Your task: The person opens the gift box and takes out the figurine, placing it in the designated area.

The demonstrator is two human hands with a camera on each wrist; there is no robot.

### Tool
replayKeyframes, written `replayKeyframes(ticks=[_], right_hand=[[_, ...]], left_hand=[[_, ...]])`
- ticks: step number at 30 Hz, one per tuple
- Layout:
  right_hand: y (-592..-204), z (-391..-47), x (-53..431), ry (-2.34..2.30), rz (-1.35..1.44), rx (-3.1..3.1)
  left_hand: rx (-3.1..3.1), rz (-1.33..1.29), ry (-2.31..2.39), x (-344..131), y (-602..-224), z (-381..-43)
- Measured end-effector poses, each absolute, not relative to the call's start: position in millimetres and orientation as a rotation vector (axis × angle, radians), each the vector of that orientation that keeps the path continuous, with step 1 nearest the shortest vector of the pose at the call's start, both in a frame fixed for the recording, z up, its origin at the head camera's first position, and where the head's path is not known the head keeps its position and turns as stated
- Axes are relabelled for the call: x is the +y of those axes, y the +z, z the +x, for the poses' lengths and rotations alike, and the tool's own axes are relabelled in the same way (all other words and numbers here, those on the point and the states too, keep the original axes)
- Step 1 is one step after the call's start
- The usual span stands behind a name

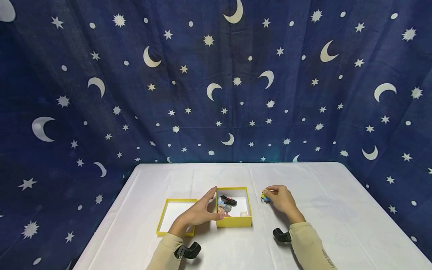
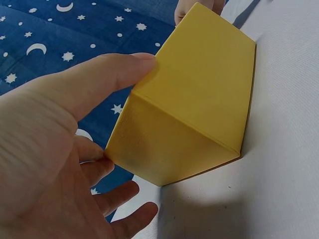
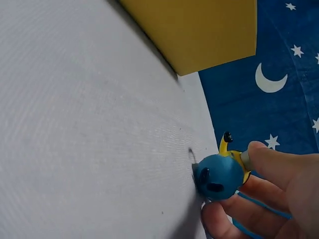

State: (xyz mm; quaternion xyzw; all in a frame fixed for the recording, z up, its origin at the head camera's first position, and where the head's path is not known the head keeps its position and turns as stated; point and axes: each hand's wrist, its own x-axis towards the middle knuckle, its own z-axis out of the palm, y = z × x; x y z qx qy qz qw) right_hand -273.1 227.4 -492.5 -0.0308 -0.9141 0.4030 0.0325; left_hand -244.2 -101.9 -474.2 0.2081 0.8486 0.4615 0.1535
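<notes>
The Minion-style figurine (image 3: pixel 217 174), blue below with a yellow arm ending in black, is in the right hand (image 1: pixel 282 198), off to the right of the yellow box (image 1: pixel 234 222) and apart from it. Thumb and fingers pinch it at its yellow upper part, while the blue end with two dark, foot-like ovals sticks out free. It is held low by the desk (image 1: pixel 246 247); I cannot tell whether it touches the cloth.

The left hand (image 1: pixel 197 214) clasps the left side of the box, its thumb against the near rim and a finger at the far left corner, with other fingers spread clear of the wall. The two hands are well apart, one on either side of the box.

The figurine looks like hard, smooth plastic or rubber: probably light and stiff, not easily crushed, but rounded enough to roll or slip from a loose pinch. The body seems the surest place to take hold; the thin arm would be the weak spot. The box appears to be light, fairly stiff card, likely to slide if nudged, so a steadying touch on its walls should do and a hard squeeze might bow them. Inside lie a bundled black cable (image 1: pixel 229 201) and a grey disc (image 1: pixel 227 208); the shallow yellow-edged lid (image 1: pixel 173 215) rests to the left
</notes>
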Motion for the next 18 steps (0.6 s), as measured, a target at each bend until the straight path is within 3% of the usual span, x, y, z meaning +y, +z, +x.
replayKeyframes(ticks=[18], right_hand=[[-494.9,-270.8,229.1,1.025,-0.192,-2.881]], left_hand=[[2.397,0.573,1.368,-100.0,-472.5,-242.3]])
